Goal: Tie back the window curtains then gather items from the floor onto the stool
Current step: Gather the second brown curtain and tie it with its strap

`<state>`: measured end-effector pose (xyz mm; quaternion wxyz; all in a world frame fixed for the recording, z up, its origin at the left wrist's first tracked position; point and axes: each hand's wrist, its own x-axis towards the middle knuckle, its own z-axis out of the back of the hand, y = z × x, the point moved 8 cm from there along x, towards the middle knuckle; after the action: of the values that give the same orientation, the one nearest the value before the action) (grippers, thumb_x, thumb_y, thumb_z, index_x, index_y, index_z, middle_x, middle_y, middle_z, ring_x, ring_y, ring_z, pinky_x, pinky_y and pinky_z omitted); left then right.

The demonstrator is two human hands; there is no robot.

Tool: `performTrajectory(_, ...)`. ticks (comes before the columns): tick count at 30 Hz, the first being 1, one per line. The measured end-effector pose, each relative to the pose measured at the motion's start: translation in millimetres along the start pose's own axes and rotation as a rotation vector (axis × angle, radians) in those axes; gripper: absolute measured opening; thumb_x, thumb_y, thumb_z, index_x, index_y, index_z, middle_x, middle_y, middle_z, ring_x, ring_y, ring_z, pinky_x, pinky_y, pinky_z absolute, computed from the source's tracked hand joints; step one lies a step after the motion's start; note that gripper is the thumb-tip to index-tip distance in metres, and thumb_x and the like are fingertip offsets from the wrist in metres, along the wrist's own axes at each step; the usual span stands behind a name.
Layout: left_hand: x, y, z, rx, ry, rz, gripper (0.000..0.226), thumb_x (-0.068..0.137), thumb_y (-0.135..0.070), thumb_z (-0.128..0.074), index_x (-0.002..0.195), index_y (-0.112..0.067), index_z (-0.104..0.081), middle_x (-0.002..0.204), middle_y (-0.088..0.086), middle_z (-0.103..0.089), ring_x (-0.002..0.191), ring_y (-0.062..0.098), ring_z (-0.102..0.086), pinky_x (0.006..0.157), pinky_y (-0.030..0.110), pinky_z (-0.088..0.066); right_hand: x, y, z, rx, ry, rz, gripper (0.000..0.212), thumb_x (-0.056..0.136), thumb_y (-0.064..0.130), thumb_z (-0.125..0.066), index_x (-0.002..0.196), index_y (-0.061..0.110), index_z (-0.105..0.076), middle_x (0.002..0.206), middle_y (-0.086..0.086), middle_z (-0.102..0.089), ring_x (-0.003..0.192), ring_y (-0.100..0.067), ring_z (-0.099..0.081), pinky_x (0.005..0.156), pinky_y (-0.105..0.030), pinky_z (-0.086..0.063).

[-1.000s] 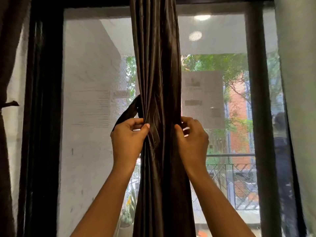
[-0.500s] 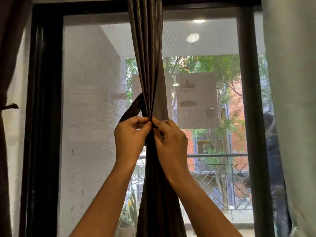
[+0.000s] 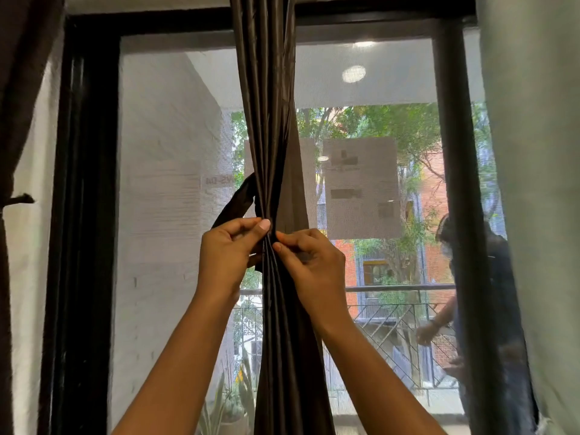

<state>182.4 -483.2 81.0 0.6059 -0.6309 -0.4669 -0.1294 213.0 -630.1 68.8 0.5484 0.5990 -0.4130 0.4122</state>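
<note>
Centrally, dark curtain (image 3: 266, 120) crosses black-framed window (image 3: 84, 183).

Very little text can be read. On the window glass (image 3: 175, 189), at about nine o'clock from the middle of the view, faint pale lettering shows in mirror image, seemingly ending in "04"; the rest is too washed out to make out. A paper sheet (image 3: 361, 186) stuck to the glass just right of centre carries blurred dark blocks only, nothing legible.
</note>
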Motion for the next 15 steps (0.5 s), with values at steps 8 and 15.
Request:
performTrajectory(8,5.3,-5.5,-6.1,0.090,0.072,-0.016,0.004,0.081,-0.014,-0.073,0.085,-0.014,-0.072,0.073,-0.002,-0.074,0.073,0.012,-0.072,0.059,0.019,-0.054,-2.3,-9.3,-1.6,0.111,0.012,-0.158,0.019,0.077,0.021,-0.076,0.095,0.017,-0.070,0.086,0.005,-0.071,0.078,-0.003,-0.067,0.074,-0.019,-0.055)
performTrajectory(15,7.1,9.0,-0.8,0.025,0.102,0.047,0.006,0.085,-0.012,-0.068,0.090,-0.011,-0.072,0.079,0.003,-0.075,0.078,0.017,-0.073,0.063,0.023,-0.056,1.8,-10.2,0.0,0.024,-0.005,-0.116,0.027,0.084,0.010,-0.067,0.109,0.019,-0.070,0.084,0.004,-0.070,0.076,-0.002,-0.066,0.071,-0.012,-0.051)
